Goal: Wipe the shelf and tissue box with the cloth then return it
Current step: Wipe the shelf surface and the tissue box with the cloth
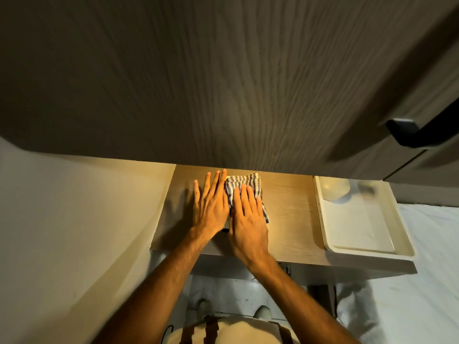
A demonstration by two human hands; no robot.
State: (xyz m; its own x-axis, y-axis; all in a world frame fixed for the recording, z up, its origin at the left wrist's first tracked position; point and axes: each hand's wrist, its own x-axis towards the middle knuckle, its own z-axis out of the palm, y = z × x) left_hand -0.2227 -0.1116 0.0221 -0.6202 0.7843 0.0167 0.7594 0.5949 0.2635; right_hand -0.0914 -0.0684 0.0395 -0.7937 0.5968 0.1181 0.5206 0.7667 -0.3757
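A light wooden shelf (290, 219) runs under a dark overhead cabinet. On it lies a crumpled striped cloth (244, 181), blue and white. My right hand (248, 219) lies flat on the cloth, fingers straight and together, pressing it down. My left hand (211, 207) rests flat right beside it, fingers spread, touching the cloth's left edge and holding nothing. A small dark and pale edge (225, 229) shows between my wrists. I cannot tell whether it is the tissue box, as both hands cover whatever lies beneath them.
A cream tray (360, 247) sits at the shelf's right end with a pale round object (334, 191) at its back. The dark cabinet (223, 83) hangs low overhead, with a black handle (422, 135) at right. A wall (74, 207) closes the left. White bedding (434, 269) lies at right.
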